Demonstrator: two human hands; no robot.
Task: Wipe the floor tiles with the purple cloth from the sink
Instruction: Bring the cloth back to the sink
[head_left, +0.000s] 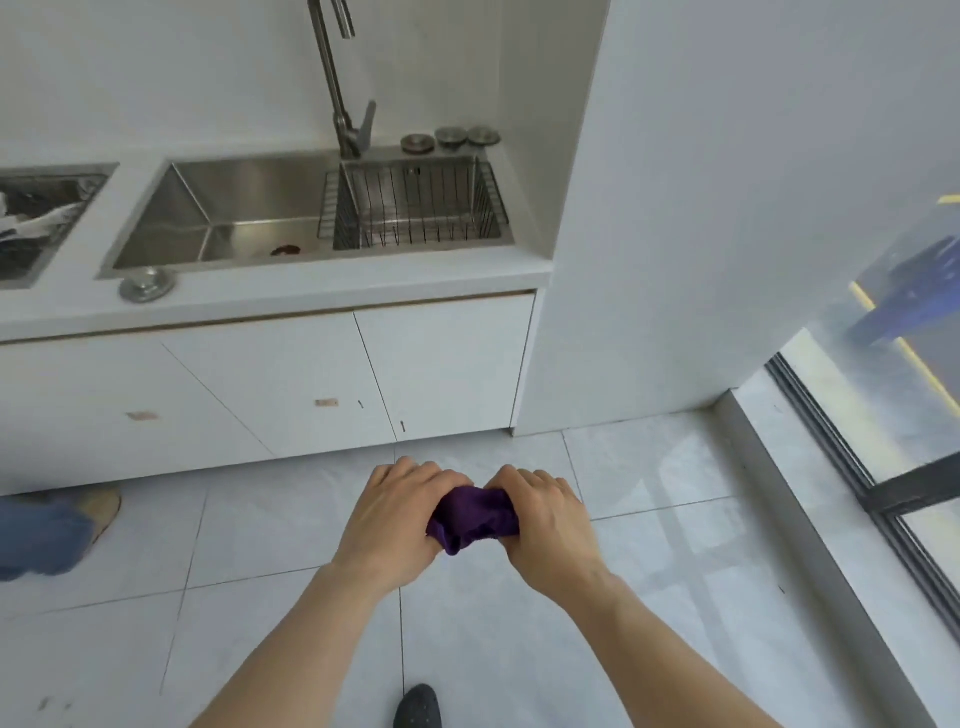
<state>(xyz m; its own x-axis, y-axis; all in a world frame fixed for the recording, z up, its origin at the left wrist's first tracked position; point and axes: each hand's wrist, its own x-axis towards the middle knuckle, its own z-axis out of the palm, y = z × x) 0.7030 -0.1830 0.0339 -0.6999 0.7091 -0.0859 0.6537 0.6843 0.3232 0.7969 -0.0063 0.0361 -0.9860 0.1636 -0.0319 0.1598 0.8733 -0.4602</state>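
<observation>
A bunched purple cloth (474, 517) is held between both hands in front of me, above the pale floor tiles (270, 525). My left hand (397, 514) grips its left side and my right hand (548, 514) grips its right side, both with fingers curled over it. Most of the cloth is hidden inside the two fists. The steel sink (234, 208) lies in the white counter ahead, with a small dark brown patch on its bottom.
A wire basket (415, 205) sits in the sink's right half under a tall faucet (343, 93). White cabinet doors (291, 384) face me. A glass door frame (852, 467) runs along the right. A blue object (41, 535) lies on the floor at left. A dark shoe (418, 706) shows below.
</observation>
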